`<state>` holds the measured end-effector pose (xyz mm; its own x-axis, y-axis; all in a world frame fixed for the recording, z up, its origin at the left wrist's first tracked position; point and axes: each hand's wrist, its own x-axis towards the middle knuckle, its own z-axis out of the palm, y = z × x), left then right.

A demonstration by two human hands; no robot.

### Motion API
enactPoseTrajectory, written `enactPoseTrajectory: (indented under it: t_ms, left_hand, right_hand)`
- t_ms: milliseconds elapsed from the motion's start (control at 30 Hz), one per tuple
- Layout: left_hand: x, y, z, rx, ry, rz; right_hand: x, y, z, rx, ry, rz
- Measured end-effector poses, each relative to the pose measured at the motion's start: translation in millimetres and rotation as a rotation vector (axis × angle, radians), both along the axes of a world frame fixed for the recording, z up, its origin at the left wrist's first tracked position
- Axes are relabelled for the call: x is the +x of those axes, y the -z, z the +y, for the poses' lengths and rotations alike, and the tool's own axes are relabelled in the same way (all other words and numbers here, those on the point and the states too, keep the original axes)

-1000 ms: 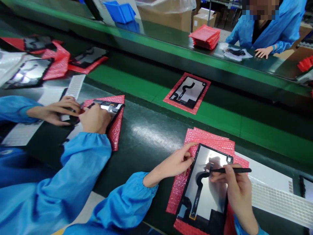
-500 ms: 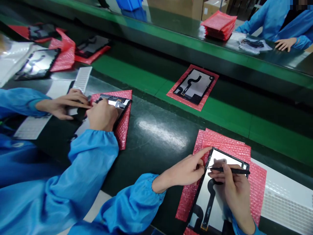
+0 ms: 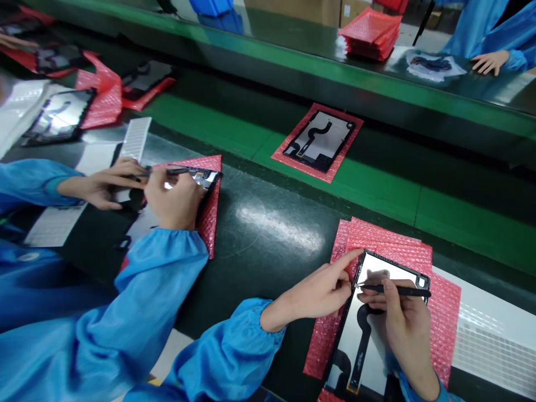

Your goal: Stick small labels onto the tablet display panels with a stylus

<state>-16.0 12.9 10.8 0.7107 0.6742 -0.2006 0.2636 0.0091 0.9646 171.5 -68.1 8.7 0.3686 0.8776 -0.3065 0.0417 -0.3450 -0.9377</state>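
A tablet screen panel (image 3: 374, 340) with a mirror-like back, black frame and curved black flex cable (image 3: 360, 352) lies on red bubble-wrap bags (image 3: 444, 312). My left hand (image 3: 316, 290) is beside its left edge. The index finger stretches to the top left corner, the other fingers are partly bent, and I see nothing held. In my right hand (image 3: 404, 324) is a pair of black tweezers (image 3: 408, 291), pinched between thumb and fingers. Their tips are at the panel's left edge, just below my left index finger. Something small and pale is at the tips, too small to name.
White sheets of small labels (image 3: 494, 352) lie at right. On the green belt (image 3: 377, 184) sits another screen panel (image 3: 320, 139) on red bubble wrap. A co-worker's hands (image 3: 176, 201) work over a panel at left. Across the belt are stacked red bags (image 3: 371, 33) and a person's hand (image 3: 492, 62).
My hands and tweezers stay at nearly the same spot on the panel. The panel on the belt has shifted slightly left. The co-worker's right hand has turned, showing a thin dark tool.
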Motion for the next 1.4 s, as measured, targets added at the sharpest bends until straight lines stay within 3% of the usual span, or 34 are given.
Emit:
enactPoseTrajectory:
  t_ms: [400, 600, 833, 933, 1067, 1167, 1267, 1400]
  left_hand:
    - [1, -3.2, -1, -0.018, -0.018, -0.002]
    - [8, -0.5, -7, -0.003, -0.113, 0.074]
    - [14, 5.1, -12, 0.017, -0.212, 0.145]
    - [15, 6.1, -13, 0.040, -0.224, 0.179]
    - [14, 5.5, -12, -0.038, -0.216, 0.145]
    - [12, 7.3, -9, -0.077, -0.207, 0.156]
    - [15, 6.6, -7, -0.008, -0.258, 0.197]
    - [43, -9.4, -13, 0.140, -0.321, 0.201]
  right_hand:
    - [0, -0.5, -2, -0.018, -0.031, -0.044]
    - [0, 3.8, -1, -0.018, -0.039, -0.024]
    - [11, -11.3, -5, 0.057, 0.135, 0.109]
    - [40, -20.7, -17, 0.170, 0.203, 0.090]
    - [103, -23.5, -42, 0.271, 0.281, -0.011]
    - [164, -22.1, -61, 0.271, 0.344, -0.142]
    - [229, -19.0, -77, 0.241, 0.387, -0.287]
    - [301, -7.9, -87, 0.135, 0.371, -0.359]
